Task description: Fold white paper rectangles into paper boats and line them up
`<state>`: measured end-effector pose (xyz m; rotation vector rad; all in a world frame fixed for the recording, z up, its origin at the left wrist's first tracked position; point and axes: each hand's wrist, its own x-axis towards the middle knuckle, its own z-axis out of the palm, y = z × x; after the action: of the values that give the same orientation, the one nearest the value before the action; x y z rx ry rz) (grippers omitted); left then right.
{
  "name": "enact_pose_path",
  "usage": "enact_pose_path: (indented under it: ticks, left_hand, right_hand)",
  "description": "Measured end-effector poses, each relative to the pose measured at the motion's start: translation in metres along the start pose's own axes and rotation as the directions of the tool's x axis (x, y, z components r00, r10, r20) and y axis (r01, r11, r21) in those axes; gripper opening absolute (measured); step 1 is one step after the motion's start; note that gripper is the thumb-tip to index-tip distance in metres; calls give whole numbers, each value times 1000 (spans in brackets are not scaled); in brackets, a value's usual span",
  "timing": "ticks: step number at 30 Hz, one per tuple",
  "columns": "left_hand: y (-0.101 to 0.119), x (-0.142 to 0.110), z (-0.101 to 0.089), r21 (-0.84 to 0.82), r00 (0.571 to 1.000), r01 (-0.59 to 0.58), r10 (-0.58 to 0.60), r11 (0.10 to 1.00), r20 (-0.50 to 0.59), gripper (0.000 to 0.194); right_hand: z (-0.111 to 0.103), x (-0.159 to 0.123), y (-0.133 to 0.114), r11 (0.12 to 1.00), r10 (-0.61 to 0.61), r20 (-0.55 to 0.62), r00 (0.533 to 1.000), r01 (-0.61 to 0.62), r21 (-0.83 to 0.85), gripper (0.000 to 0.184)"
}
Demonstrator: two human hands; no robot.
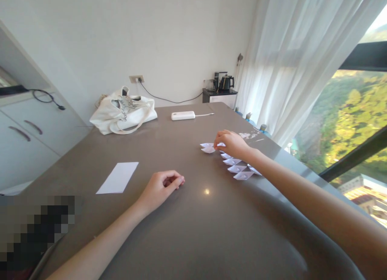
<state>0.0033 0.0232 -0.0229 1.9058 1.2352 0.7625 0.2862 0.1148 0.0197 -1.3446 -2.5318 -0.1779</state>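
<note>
Several small folded white paper boats (233, 161) stand in a row on the right of the grey table, others partly covered by my right forearm. My right hand (231, 143) is at the far end of this row, fingers pinched on a paper boat (221, 145) mostly covered by them. Just left of those fingertips sit white paper boats (208, 149), close together. My left hand (166, 182) rests on the table with its fingers curled in and the thumb against them; nothing shows in it. Left of it lies a flat white sheet of paper (118, 178).
White paper scraps (249, 134) lie beyond my right hand. A white power bank (183, 115) with a short cable and a white handbag (127, 112) are toward the table's far edge. A black kettle (225, 83) stands behind the table. Curtain and window border the right side.
</note>
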Motion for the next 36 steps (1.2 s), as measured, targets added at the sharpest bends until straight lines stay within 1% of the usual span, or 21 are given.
enact_pose_path:
  ticks: [4,8,11,15,19,23,30,32,33,34,35,36]
  left_hand:
    - [1,1,0,2,1000,7,-8,1000,10,31]
    - [4,0,0,11,999,36,-36,999,10,31]
    - [2,0,-1,10,999,35,-35,999,17,31]
    - [0,0,0,6,1000,25,-25,1000,15,31]
    - [1,0,1,-6,1000,15,-15,1000,10,30]
    - [2,-1,0,-8,1000,11,-11,1000,4,29]
    - [0,-5,2,-26,1000,-19,19,999,-7,28]
    - [1,-7,-1,46,998,-48,50,998,-36,26]
    - [1,-7,-6,119,996,-60,68,991,-66,24]
    - [1,-8,-12,232,991,-63,89,971,-102,22]
    - [0,-9,-21,366,984,-53,110,929,-137,18]
    - [-1,-10,-32,507,980,-13,112,862,-166,16]
  right_hand:
    - [4,2,3,1000,9,43,999,-9,-13,12]
    - [3,3,4,999,20,81,997,-17,-29,12]
    - [1,3,4,999,20,100,995,-17,-33,11]
    - [0,3,3,999,17,100,995,-14,-31,12]
    - [-4,0,-2,999,-12,69,998,14,-40,13]
    - [-9,-8,-17,998,-57,15,998,57,-17,15]
    - [-13,-29,-60,983,-182,-26,983,183,22,18]
    - [-11,-35,-71,978,-203,-43,978,204,31,18]
    - [-10,-38,-77,975,-216,-50,975,218,43,18]
    - [-9,-40,-82,972,-223,-69,972,227,53,19]
    - [-7,-42,-87,969,-233,-75,970,238,65,19]
    - [-5,-44,-92,967,-238,-78,968,244,73,19]
